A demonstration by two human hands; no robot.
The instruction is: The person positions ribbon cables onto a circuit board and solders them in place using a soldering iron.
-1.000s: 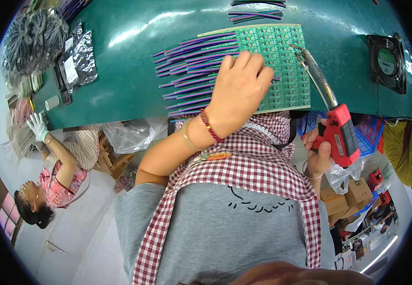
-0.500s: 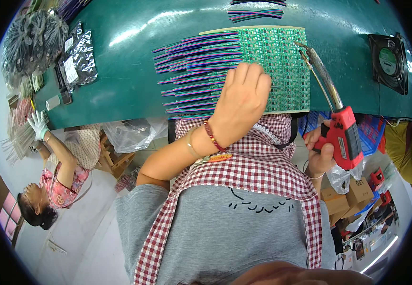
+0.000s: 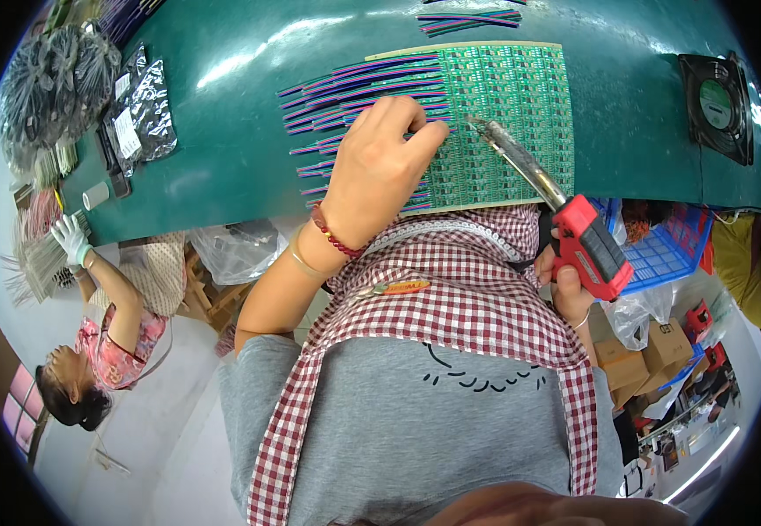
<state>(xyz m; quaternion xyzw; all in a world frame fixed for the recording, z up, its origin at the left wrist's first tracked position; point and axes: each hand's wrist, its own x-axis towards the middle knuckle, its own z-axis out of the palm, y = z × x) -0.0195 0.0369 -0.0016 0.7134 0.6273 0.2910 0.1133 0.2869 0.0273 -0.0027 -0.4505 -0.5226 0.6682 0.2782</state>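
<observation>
A green panel of small circuit boards (image 3: pixel 512 131) lies on the table in front of me. Several dark multicoloured wire strips (image 3: pixel 389 79) fan out leftward from it. My left hand (image 3: pixel 380 162) is over these strips, thumb and fingers pinched round the end of one at the panel; the fingertips partly hide it. My right hand (image 3: pixel 566 285) grips a red-and-black soldering gun (image 3: pixel 591 245) below the table edge. Its metal tip points up and left, over the panel just right of my left fingertips.
A black fan (image 3: pixel 718 105) stands at the right on the green table (image 3: pixel 249 140). More wire strips (image 3: pixel 468 21) lie beyond the panel. Bagged wires (image 3: pixel 56 88), black packets (image 3: pixel 144 114) and a white roll (image 3: pixel 96 195) are at left, near a gloved co-worker (image 3: pixel 104 342). A blue crate (image 3: pixel 665 254) stands at right.
My left hand has moved left and slightly away from me, off the middle of the panel. The soldering gun has swung left, its tip now close to my left fingertips.
</observation>
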